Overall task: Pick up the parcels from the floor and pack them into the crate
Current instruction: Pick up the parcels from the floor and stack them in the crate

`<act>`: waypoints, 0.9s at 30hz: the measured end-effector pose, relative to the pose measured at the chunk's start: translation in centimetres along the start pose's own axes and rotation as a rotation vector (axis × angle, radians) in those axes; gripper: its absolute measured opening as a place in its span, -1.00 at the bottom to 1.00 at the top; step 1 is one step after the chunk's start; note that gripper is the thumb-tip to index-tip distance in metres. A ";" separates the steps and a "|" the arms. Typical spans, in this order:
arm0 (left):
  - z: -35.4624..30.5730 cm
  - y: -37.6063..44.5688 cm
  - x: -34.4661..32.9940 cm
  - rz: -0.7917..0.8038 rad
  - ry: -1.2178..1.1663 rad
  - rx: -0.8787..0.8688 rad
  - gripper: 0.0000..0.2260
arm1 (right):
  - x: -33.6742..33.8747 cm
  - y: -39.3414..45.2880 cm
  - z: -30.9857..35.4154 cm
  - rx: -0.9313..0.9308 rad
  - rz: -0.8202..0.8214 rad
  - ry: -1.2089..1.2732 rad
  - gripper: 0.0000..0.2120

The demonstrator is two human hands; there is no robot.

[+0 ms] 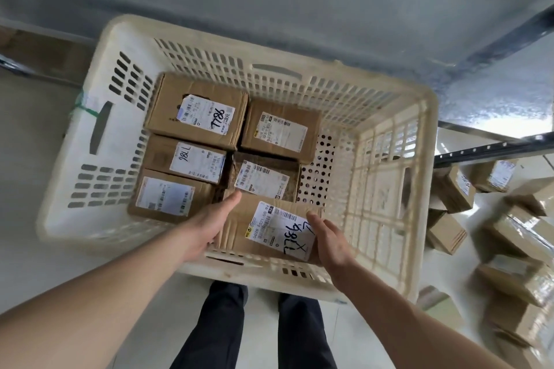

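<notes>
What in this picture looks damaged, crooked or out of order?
Little stands out. The five parcels lying in the crate sit in fairly neat rows, labels up. The label on the far-left parcel has a lifted, torn corner. Loose parcels lie scattered on the floor at right, some tilted, not yet packed.

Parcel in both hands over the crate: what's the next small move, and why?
Probably lower the parcel straight down into the gap at the near wall of the crate and let go. The left hand and right hand hold it by its sides above that spot, just in front of the five parcels already packed.
</notes>
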State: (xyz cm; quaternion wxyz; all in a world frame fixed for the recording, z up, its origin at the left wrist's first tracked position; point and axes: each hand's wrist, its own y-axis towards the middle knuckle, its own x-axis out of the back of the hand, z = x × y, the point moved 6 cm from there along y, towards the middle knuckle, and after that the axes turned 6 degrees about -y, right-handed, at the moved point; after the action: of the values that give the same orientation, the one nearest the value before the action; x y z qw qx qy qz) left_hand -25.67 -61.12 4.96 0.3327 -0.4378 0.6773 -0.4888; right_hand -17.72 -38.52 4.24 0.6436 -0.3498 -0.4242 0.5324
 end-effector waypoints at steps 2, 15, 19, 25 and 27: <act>0.0 0.6 0.4 0.017 0.031 0.016 -0.29 | -0.5 0.8 -0.1 -0.002 0.008 -0.057 -0.48; -1.7 0.4 0.7 -0.076 0.320 -0.025 -0.53 | 2.0 1.1 1.1 0.017 -0.127 -0.388 -0.57; -2.8 0.3 -1.0 -0.074 0.409 -0.047 -0.47 | 4.3 0.6 1.9 0.036 -0.168 -0.444 -0.58; -3.5 0.4 -2.7 -0.085 0.443 -0.055 -0.46 | 5.3 0.2 1.8 0.054 -0.162 -0.469 -0.62; -3.4 0.4 -2.4 -0.096 0.449 -0.059 -0.49 | 5.1 0.1 1.8 0.059 -0.166 -0.479 -0.62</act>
State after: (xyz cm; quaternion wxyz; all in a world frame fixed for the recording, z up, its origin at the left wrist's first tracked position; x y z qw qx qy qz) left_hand -27.77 -57.57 5.67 0.1370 -0.3594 0.7266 -0.5693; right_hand -19.08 -33.44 5.74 0.5762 -0.1585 -0.5762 0.5575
